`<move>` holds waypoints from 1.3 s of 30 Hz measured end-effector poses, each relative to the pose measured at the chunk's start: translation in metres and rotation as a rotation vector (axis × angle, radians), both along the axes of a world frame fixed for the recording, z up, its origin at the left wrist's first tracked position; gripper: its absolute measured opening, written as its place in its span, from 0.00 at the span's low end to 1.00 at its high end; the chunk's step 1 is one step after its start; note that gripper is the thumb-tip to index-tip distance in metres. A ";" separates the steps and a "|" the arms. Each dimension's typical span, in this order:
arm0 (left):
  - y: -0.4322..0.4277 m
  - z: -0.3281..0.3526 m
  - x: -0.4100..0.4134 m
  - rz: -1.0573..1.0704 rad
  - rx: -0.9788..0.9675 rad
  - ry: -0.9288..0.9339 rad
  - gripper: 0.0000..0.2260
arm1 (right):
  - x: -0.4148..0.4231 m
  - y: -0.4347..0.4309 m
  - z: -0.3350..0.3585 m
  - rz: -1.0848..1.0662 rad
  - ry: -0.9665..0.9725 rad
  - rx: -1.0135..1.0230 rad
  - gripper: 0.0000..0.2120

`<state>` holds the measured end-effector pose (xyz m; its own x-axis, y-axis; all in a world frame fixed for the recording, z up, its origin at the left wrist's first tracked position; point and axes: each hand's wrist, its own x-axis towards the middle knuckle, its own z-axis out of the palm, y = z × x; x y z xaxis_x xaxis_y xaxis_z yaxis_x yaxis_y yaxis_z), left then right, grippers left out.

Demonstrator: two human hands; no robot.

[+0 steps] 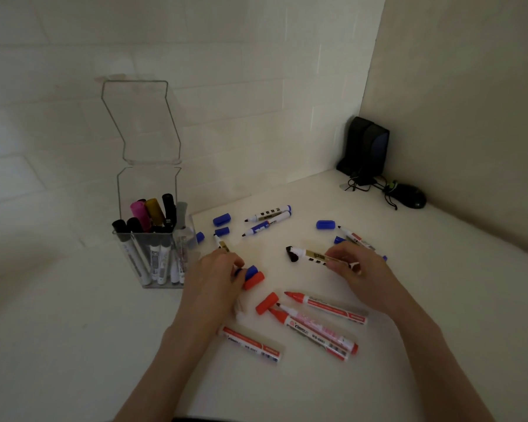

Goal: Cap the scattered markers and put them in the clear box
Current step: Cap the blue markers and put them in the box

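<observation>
From the head camera, your left hand (217,269) is curled round a bare-tipped marker (219,242), whose nib pokes out of the fist toward twelve o'clock. A blue cap (251,271) and a red cap (254,281) lie side by side against that hand's fingers at its three o'clock, though you cannot tell whether the fingers grip either one. Your right hand (357,266) pinches the barrel of a black-capped marker (313,256), which sticks out toward its nine o'clock, the capped end well clear of the fingers. The clear box (153,248) stands upright at nine o'clock from your left hand, near it, with its lid (141,123) swung up open and capped markers (154,254) standing inside. Two uncapped blue markers (269,214) lie together at one o'clock from the left hand, with loose blue caps (222,220) near them. Three red markers (326,307) and a second red cap (267,303) lie on the white table (287,391) around seven o'clock from your right hand.
</observation>
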<state>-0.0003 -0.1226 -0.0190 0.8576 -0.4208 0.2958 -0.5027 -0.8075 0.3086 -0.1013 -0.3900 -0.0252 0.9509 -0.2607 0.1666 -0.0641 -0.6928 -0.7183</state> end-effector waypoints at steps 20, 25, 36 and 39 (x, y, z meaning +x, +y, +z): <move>-0.020 -0.001 0.003 -0.178 -0.357 0.185 0.14 | 0.002 0.013 -0.001 -0.020 -0.344 -0.043 0.10; -0.019 -0.005 0.003 -0.194 -0.385 0.220 0.15 | 0.003 0.018 -0.001 -0.017 -0.366 -0.064 0.10; -0.017 -0.008 0.003 -0.260 -0.376 0.166 0.13 | 0.003 0.023 -0.001 0.002 -0.405 -0.181 0.11; -0.017 -0.008 0.001 -0.270 -0.372 0.142 0.12 | 0.003 0.027 0.000 0.018 -0.409 -0.157 0.11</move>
